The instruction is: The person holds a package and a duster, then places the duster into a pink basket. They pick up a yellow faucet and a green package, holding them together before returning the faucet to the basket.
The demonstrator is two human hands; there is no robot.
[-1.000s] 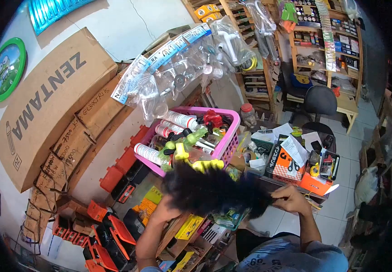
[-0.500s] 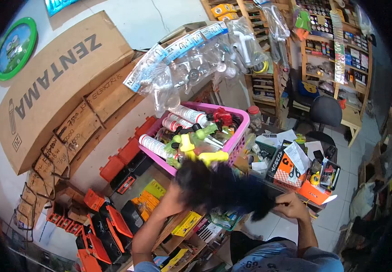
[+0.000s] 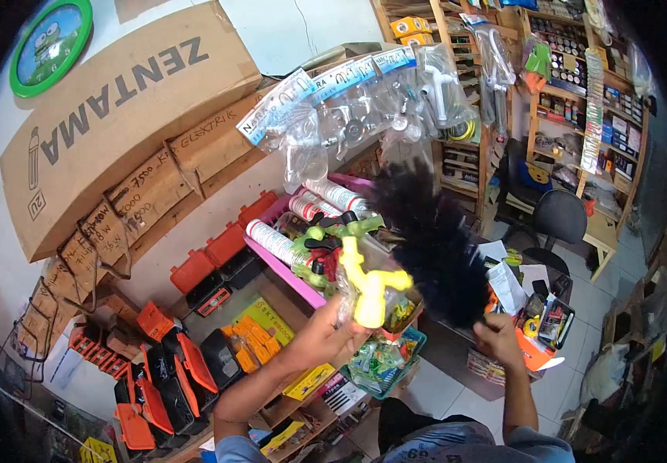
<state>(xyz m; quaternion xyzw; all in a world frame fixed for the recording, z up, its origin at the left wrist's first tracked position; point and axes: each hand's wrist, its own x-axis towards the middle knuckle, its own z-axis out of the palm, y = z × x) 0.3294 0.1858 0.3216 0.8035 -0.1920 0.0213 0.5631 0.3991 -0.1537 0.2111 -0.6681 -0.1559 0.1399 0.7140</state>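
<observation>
My left hand [image 3: 324, 336] is closed around a bright yellow plastic tap [image 3: 372, 287], partly in clear wrapping, held up in front of the pink basket [image 3: 287, 272]. A black feather duster [image 3: 437, 247] rises from my right hand [image 3: 499, 339], whose fingers are wrapped round its lower end. The duster's feathers hide the basket's right side. Inside the basket lie several white tubes [image 3: 270, 241] with red print and some lime-green taps [image 3: 314, 235], close behind the yellow tap.
Orange-and-black toolboxes [image 3: 187, 370] stand at the left. Below my left hand is a green basket [image 3: 384, 370] of wrapped goods. Bagged pipe fittings [image 3: 353, 116] hang above the pink basket. An orange box [image 3: 532, 349] and papers [image 3: 507, 275] are at the right, near a black chair [image 3: 561, 217].
The duster has moved up and right, off my left hand and the yellow tap. The yellow tap is now lifted nearer to me and plainly visible. The camera view has shifted slightly.
</observation>
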